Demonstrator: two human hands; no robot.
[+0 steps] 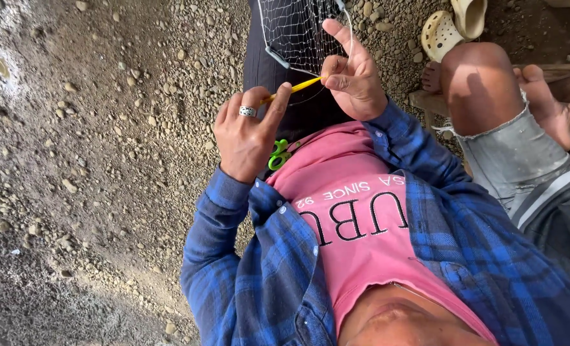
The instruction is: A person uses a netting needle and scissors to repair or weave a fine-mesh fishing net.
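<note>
Yellow plastic netting needle [296,86]: held level between the 2 hands, just below the fine pale mesh net [294,32], tip at the net's lower edge. The net hangs over the person's dark-trousered lap [259,64].

Left hand [246,131]: silver ring on 1 finger, fingers curled, thumb and forefinger closed on the needle's rear end.

Right hand [352,77]: thumb and bent forefinger pinched together where the needle tip meets the mesh, forefinger above raised along the net. I cannot tell whether the pinch has the tip, a strand, or both.

My reading: mid-stitch, with the needle at a mesh loop and a knot not yet drawn tight. I judge that the next move calls for the right-hand pinch to hold the loop steady while the left guides the needle cleanly through 1 opening without snagging neighbouring strands.

Around this: green-handled scissors [277,156] on the lap against the pink shirt [355,218], blue plaid sleeves [221,256]. To the right, another person's bare knee [480,86] and foot [548,102], 2 cream perforated clogs [455,25] near them. Gravel ground [105,128] beneath.
</note>
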